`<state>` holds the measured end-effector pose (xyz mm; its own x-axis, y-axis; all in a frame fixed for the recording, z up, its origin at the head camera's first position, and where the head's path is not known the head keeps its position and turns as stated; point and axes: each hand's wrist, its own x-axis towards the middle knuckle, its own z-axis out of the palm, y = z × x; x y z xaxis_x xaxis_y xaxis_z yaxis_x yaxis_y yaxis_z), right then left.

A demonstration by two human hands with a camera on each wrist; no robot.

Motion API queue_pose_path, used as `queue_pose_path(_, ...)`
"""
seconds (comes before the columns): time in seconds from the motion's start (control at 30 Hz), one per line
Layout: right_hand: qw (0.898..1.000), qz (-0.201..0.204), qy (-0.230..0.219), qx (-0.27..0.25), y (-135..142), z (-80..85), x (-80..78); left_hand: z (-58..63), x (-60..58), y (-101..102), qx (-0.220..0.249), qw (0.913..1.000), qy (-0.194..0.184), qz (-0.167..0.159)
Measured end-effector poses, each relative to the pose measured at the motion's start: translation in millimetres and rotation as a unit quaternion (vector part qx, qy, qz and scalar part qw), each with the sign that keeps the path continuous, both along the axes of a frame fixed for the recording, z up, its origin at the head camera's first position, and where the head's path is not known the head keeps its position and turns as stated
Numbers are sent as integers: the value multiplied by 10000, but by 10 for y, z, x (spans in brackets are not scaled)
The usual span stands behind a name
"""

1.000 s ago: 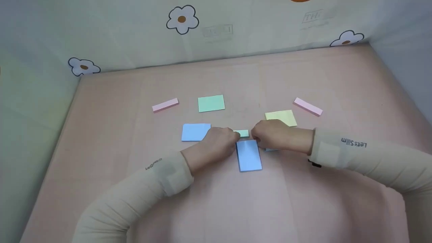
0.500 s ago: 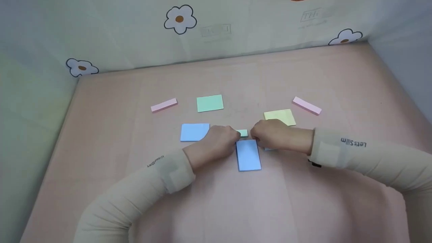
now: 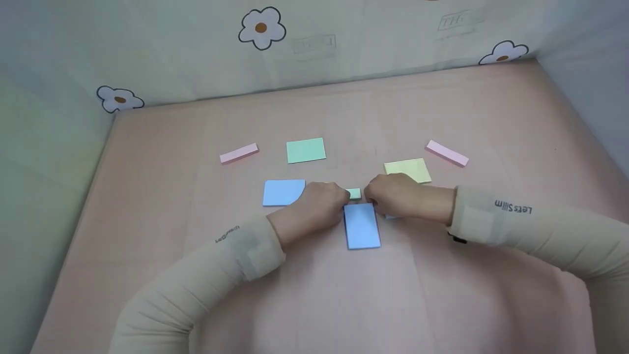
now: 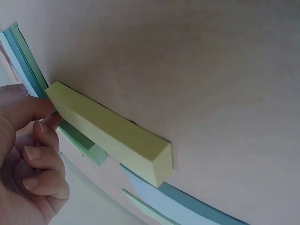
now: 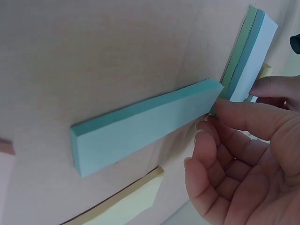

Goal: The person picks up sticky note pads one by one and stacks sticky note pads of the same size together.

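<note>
Yellow, bar-shaped paper block [image 4: 112, 133] lies on the pinkish table [image 3: 334, 305] at our left, with our left hand [image 3: 322, 206] curled over its inner end; whether we pinch it, we cannot tell. Between our hands sit a small mint-green paper bar [image 3: 355, 193] and, just nearer us, a flat blue rectangular paper pad [image 3: 362, 226]. Our right hand [image 3: 393, 194] brings its thumb to the inner end of a teal paper bar [image 5: 145, 126] (fingertips half hidden, grip unclear). If we are aligning these, we should nudge lightly and evenly, sparing the pad.

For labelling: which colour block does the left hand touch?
Yellow block, clearest in the left wrist view.
</note>
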<state>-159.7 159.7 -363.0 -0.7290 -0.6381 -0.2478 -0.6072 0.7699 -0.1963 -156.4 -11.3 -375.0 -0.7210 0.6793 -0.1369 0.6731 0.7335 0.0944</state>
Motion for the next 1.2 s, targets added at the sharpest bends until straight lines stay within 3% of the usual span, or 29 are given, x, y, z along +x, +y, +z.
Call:
queue_pose_path(0.33,9999,-35,-121,9,-8,-16,20,-7,-39,34,-20,9974,-679,250)
queue_pose_path(0.63,9995,-131,-261,92,0,-17,20,-18,-1,43,-31,9978,-604,280)
queue_pose_path(0.9,9992,-251,-276,-168,128,158,64,57,98,-59,192,9996,-161,157)
queue_pose_path(1.1,9970,-50,-720,285,119,147,195,56,161,-114,163,9951,-871,437)
queue_pose_path(1.2,9963,5,-767,388,86,75,222,30,182,-90,82,9940,-1012,405)
